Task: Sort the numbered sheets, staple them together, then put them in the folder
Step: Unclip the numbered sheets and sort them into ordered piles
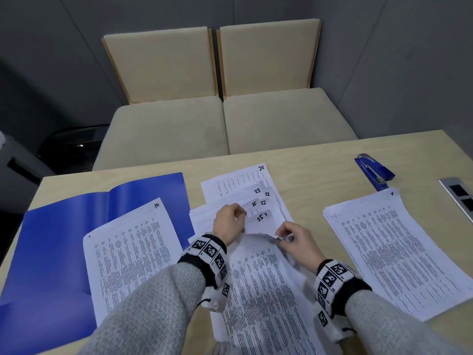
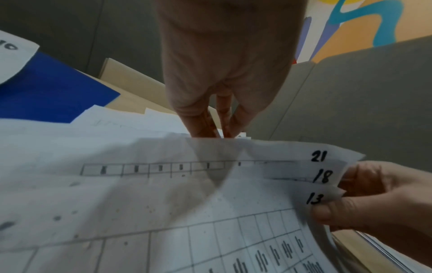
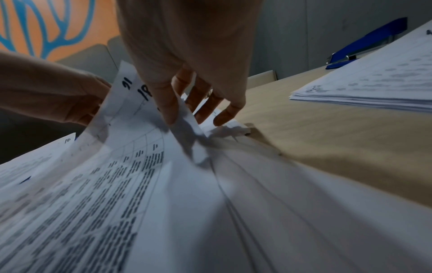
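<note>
A middle pile of numbered sheets (image 1: 263,290) lies on the table in front of me, and beyond it fan out sheets marked 24, 23, 12, 15, 22 and 25 (image 1: 238,183). My left hand (image 1: 239,216) grips the raised top edge of the near sheets. My right hand (image 1: 280,238) pinches their right corners, where 21, 18 and 13 (image 2: 320,177) show. A pile topped by sheet 10 (image 1: 128,252) rests on the open blue folder (image 1: 56,239) at the left. Another pile topped by sheet 1 (image 1: 399,252) sits at the right. The blue stapler (image 1: 375,171) lies beyond that pile.
The wooden table (image 1: 320,160) has a metal socket panel (image 1: 460,198) at its right edge. A beige two-seat sofa (image 1: 179,129) stands just past the far edge. Grey wall panels enclose the space. Bare tabletop shows between the middle and right piles.
</note>
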